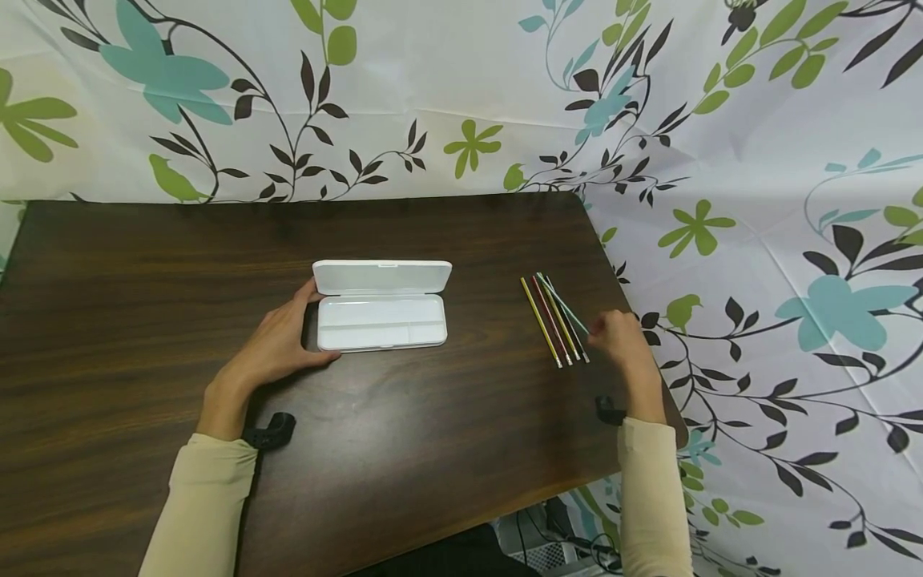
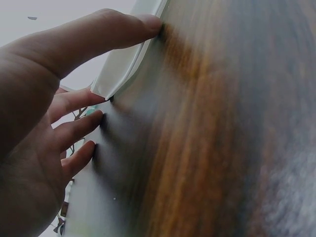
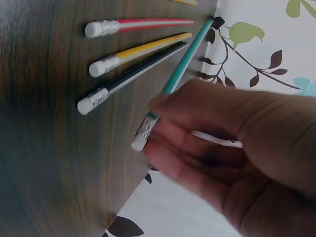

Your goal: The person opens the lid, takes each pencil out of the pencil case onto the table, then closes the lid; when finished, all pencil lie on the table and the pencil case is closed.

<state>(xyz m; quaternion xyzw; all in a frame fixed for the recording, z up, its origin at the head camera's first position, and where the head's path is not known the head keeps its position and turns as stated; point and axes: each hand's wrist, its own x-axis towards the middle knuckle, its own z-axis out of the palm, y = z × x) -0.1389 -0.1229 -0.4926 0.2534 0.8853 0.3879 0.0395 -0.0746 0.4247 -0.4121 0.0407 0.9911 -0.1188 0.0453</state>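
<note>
A white pencil case (image 1: 382,311) lies on the dark wooden table with its lid raised at the back; its compartments look bare. My left hand (image 1: 277,340) holds the case at its left end, thumb on the front edge and index finger at the back corner. Several pencils with white erasers lie side by side to the right: a red pencil (image 3: 153,23), a yellow pencil (image 3: 148,48), a black pencil (image 3: 133,71) and another yellow pencil (image 1: 541,320). Between thumb and fingers, my right hand (image 1: 620,344) pinches a green pencil (image 3: 185,64) near its eraser end, its far end over the others.
The table's right edge (image 1: 620,280) runs close to my right hand. A white curtain (image 1: 757,160) with leaves and flowers hangs behind and to the right. Black wrist mounts (image 1: 270,431) sit at both wrists. Cables (image 1: 598,549) show below the table's front edge.
</note>
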